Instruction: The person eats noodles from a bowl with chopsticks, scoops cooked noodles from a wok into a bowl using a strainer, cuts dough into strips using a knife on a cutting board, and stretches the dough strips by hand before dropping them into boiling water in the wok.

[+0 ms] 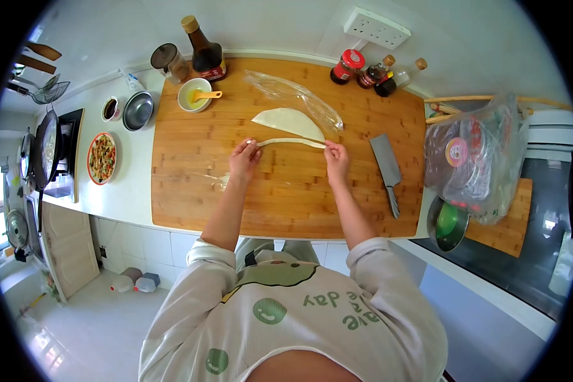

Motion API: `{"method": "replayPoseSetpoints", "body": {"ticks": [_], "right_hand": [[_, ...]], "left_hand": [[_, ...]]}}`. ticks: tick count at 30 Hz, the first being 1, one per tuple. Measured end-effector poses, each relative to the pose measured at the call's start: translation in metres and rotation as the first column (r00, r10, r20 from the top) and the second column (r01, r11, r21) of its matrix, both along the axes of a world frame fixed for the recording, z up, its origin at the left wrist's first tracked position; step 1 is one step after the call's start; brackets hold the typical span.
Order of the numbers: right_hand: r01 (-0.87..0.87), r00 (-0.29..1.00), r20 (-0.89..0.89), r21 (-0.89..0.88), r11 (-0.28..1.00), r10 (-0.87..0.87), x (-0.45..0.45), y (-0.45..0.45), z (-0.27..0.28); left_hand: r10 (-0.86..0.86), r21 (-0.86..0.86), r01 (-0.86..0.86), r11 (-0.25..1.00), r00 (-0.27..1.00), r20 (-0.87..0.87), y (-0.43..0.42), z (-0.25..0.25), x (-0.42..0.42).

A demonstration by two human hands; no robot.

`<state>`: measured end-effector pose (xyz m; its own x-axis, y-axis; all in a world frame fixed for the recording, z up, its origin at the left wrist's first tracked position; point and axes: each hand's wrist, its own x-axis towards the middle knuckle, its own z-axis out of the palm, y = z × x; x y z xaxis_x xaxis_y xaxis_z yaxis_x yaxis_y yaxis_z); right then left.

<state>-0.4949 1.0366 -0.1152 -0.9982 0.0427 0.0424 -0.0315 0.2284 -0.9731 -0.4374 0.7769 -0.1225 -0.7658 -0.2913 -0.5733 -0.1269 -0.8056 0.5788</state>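
A long, thin strip of dough [291,141] stretches between my two hands over the wooden board [286,213]. My left hand [244,159] pinches its left end, and my right hand [337,161] pinches its right end. Just beyond the strip lies a flat, half-round piece of dough [288,122]. Crumpled clear plastic wrap [297,95] rests behind that piece. To the right of my right hand, a cleaver [386,162] lies on the board with its handle toward me.
At the board's back left stand a white bowl [186,97] with an orange brush, a dark bottle [207,57] and a jar. Sauce bottles and a red-lidded jar [347,66] stand back right. A plate of chopped food [102,158] is left; a plastic bag [477,159] is right.
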Motion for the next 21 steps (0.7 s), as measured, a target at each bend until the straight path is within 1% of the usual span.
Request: {"method": "replayPoseSetpoints", "body": {"ticks": [1,2,4,5,6,8,10,12,14,15,16,17,18,19,20,21], "right_hand": [[0.197,0.963,0.253,-0.445,0.874,-0.088,0.002,-0.010,0.011],[0.194,0.964,0.251,-0.447,0.873,-0.086,0.001,-0.013,0.026],[0.363,0.905,0.419,-0.672,0.645,-0.073,0.000,-0.016,0.052],[0.409,0.896,0.432,-0.707,0.577,-0.105,-0.002,-0.010,0.054],[0.403,0.899,0.425,-0.712,0.575,-0.104,-0.003,-0.002,0.065],[0.406,0.913,0.373,-0.791,0.458,-0.164,-0.005,0.022,0.097],[0.264,0.964,0.242,-0.834,0.484,-0.109,-0.009,0.069,0.112],[0.368,0.929,0.335,-0.814,0.448,-0.155,-0.014,0.115,0.127],[0.450,0.893,0.381,-0.757,0.474,-0.240,-0.016,0.150,0.150],[0.463,0.886,0.374,-0.744,0.481,-0.275,-0.017,0.172,0.155],[0.479,0.877,0.367,-0.730,0.487,-0.311,-0.019,0.194,0.157],[0.475,0.879,0.363,-0.735,0.484,-0.310,-0.024,0.218,0.155],[0.478,0.872,0.332,-0.735,0.482,-0.358,-0.027,0.242,0.151],[0.482,0.863,0.301,-0.734,0.479,-0.406,-0.029,0.258,0.148],[0.480,0.863,0.298,-0.738,0.475,-0.409,-0.030,0.266,0.149],[0.429,0.892,0.239,-0.718,0.548,-0.384,-0.032,0.272,0.149]], "left_hand": [[0.004,0.000,-0.004,1.000,1.000,-0.003,0.000,0.007,0.001],[0.019,0.016,-0.019,1.000,1.000,0.015,-0.001,0.014,0.003],[0.029,0.025,-0.029,0.999,0.999,0.030,-0.009,0.021,0.008],[0.052,0.051,-0.050,0.997,0.998,-0.030,-0.021,0.022,0.013],[0.078,0.079,-0.070,0.994,0.993,-0.091,-0.035,0.023,0.018],[0.095,0.181,-0.040,0.983,0.946,-0.310,-0.075,0.033,0.038],[0.207,0.107,-0.188,0.976,0.955,-0.213,-0.120,0.048,0.060],[0.294,0.217,-0.240,0.946,0.917,-0.270,-0.166,0.058,0.090],[0.281,0.104,-0.261,0.960,0.896,-0.343,-0.219,0.063,0.120],[0.326,0.037,-0.331,0.943,0.893,-0.311,-0.241,0.071,0.134],[0.371,-0.032,-0.394,0.918,0.886,-0.280,-0.262,0.080,0.150],[0.422,-0.109,-0.460,0.881,0.869,-0.257,-0.284,0.087,0.165],[0.473,-0.185,-0.517,0.836,0.849,-0.236,-0.301,0.094,0.179],[0.518,-0.243,-0.570,0.785,0.819,-0.248,-0.314,0.100,0.191],[0.561,-0.297,-0.619,0.727,0.785,-0.263,-0.318,0.105,0.197],[0.557,-0.296,-0.617,0.729,0.786,-0.269,-0.313,0.110,0.198]]}}
